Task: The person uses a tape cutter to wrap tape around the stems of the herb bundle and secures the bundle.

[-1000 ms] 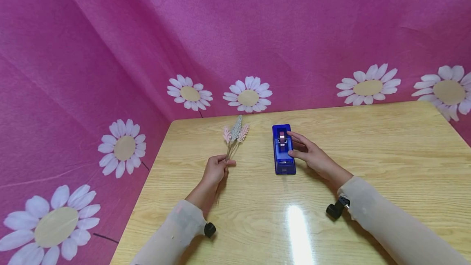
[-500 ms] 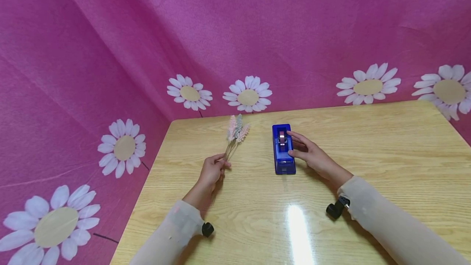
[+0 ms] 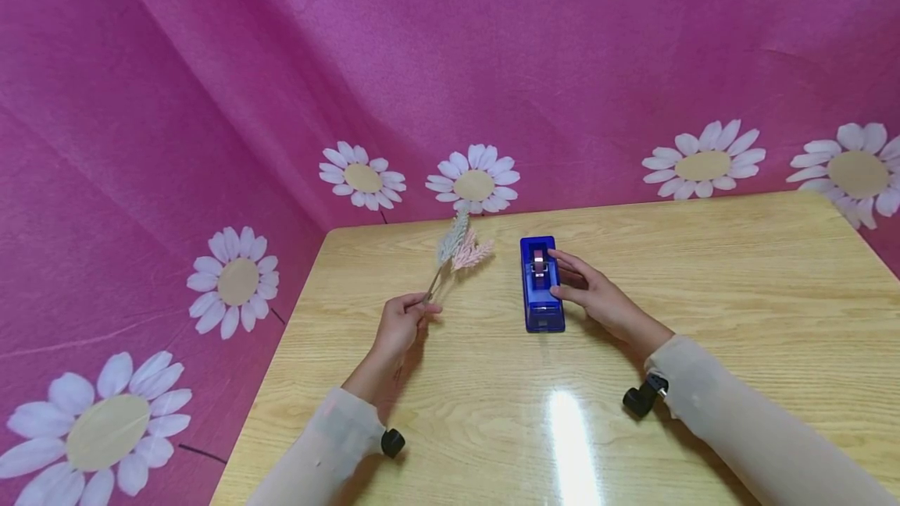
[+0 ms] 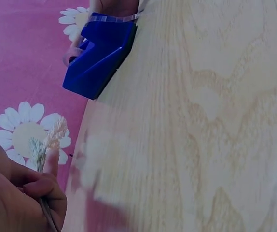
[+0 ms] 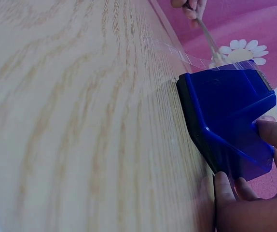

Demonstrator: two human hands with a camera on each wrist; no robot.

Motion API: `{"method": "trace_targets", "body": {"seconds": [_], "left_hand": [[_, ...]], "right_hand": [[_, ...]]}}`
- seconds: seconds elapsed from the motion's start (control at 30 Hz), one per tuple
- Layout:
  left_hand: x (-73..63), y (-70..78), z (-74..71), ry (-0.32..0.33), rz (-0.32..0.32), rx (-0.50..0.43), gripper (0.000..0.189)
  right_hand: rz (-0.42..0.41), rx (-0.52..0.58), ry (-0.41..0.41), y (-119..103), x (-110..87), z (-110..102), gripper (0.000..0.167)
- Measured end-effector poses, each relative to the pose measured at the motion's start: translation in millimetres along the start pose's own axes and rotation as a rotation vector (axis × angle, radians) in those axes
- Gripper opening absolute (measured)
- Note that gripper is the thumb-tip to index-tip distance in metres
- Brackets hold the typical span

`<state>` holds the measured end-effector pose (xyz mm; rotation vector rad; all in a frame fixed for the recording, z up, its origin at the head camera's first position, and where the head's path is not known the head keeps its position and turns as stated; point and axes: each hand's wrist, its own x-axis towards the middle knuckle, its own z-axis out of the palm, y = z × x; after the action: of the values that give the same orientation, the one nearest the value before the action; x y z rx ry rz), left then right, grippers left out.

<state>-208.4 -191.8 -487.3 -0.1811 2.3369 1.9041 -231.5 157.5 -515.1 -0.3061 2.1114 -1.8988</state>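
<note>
My left hand (image 3: 401, 328) pinches the thin stems of a small bunch of dried-looking flowers over the left part of the table. Its heads, one grey-green and the others pink (image 3: 469, 252), point away and lean right. In the left wrist view the stems (image 4: 47, 212) pass between curled fingers. To the right stands a blue tape dispenser (image 3: 543, 299) with a roll of clear tape. My right hand (image 3: 598, 301) grips its right side, the fingers spread along it from the back to the middle. A loose strip of clear tape (image 5: 191, 59) hangs off its cutter end in the right wrist view.
The wood-grain table (image 3: 703, 279) backs onto a pink cloth (image 3: 562, 61) printed with white daisies, which also runs along the left side. Small black wrist cameras (image 3: 640, 400) sit at both cuffs. A light glare shows near the front.
My left hand has shifted slightly left and toward me. The flowers have turned in its fingers, their heads now leaning further right. My right hand and the tape dispenser stay where they were.
</note>
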Motion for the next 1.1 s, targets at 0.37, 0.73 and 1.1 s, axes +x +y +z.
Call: {"method": "trace_targets", "body": {"seconds": [0.37,0.73,1.1], "left_hand": [[-8.5,16.5,-0.3,-0.087,0.024,-0.04,0.026],[-12.7,31.0,1.7,-0.206,0.027,-0.041,0.024],[-15.2,40.8,3.2,-0.405,0.043,-0.067,0.022]], "right_hand": [[0.009,0.007,0.007,-1,0.5,0,0.07],[0.001,0.009,0.007,1,2.2,0,0.07],[-0.001,0.037,0.014,3,3.9,1,0.073]]}}
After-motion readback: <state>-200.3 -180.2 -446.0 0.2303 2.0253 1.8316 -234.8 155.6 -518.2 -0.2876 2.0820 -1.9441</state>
